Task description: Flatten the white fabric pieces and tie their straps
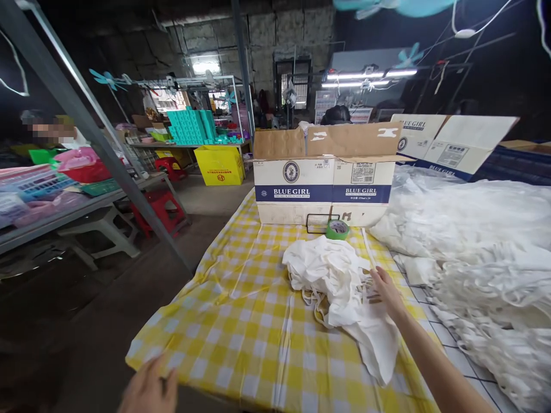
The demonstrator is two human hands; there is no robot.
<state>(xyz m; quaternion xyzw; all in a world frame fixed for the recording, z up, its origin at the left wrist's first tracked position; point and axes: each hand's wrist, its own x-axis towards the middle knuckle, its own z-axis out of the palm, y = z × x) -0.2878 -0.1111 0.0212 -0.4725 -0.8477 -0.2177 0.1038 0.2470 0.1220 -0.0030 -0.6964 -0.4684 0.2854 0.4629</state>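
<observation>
My right hand [385, 289] is at the right edge of a crumpled bundle of white fabric [322, 264], fingers drawn together beside a narrow white strip [367, 246]; I cannot tell whether I am pinching the strip or only touching the cloth. My left hand [150, 390] is loosely open, thumb apart from the fingers, holding nothing that shows, by the tablecloth's near left corner. The bundle lies in front of me on the yellow-and-white checked tablecloth [224, 327], right of its middle. I judge it light, limp and soft, with little risk of breaking, though its thin straps [318, 312], looped out on the near left side, could snag or tangle. I would take hold of a doubled fold in the thick upper part, or of the smooth flap [381, 350], rather than a single strap. Its long axis slants from the rumpled far left end toward me and to the right, where the flap tapers to a blunt point aimed at the table's near side. Beyond it, a roll of green tape [337, 229] sits just before a BLUE GIRL beer carton [297, 212], and a large heap of white fabric [495, 281] spreads to my right.
</observation>
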